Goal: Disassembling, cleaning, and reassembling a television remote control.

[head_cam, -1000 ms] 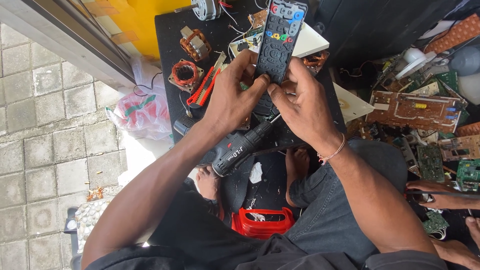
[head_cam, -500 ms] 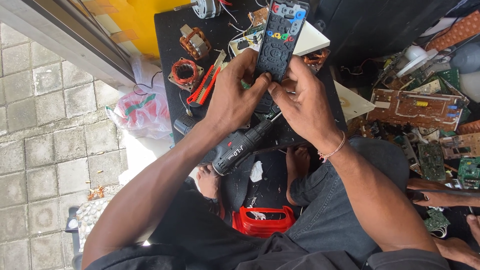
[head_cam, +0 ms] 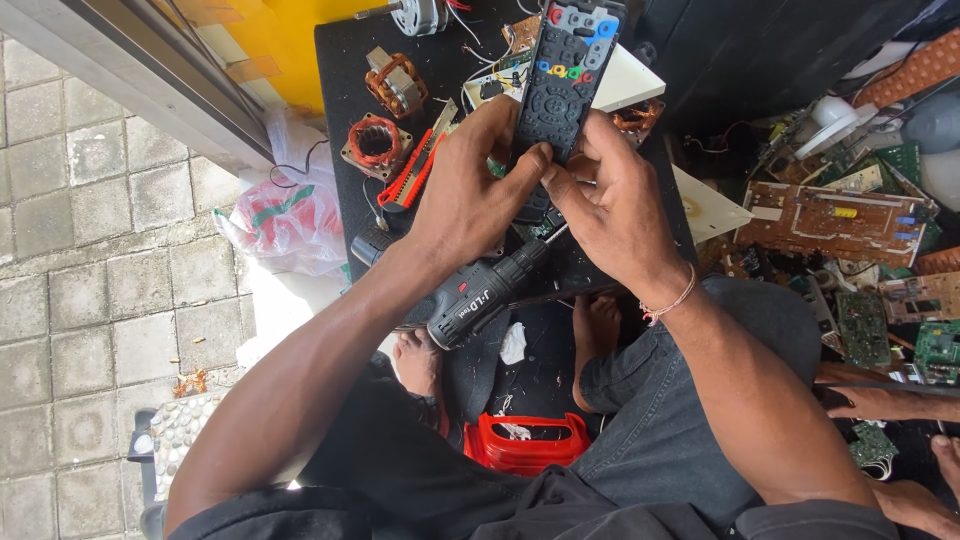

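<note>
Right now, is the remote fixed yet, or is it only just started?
It looks early. The black remote is still in one piece, with all its coloured buttons in place. In hand: the left hand and right hand both pinch its lower end, thumbs pressing at the edge. Left: the cordless drill lies untouched on the black table. Whether the case has opened at all cannot be told.

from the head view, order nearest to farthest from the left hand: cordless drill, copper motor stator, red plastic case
From the left hand:
1. Black cordless drill, just below the wrist.
2. Copper-wound motor stator, on its left.
3. Red plastic case, far below, by the lap.
</note>
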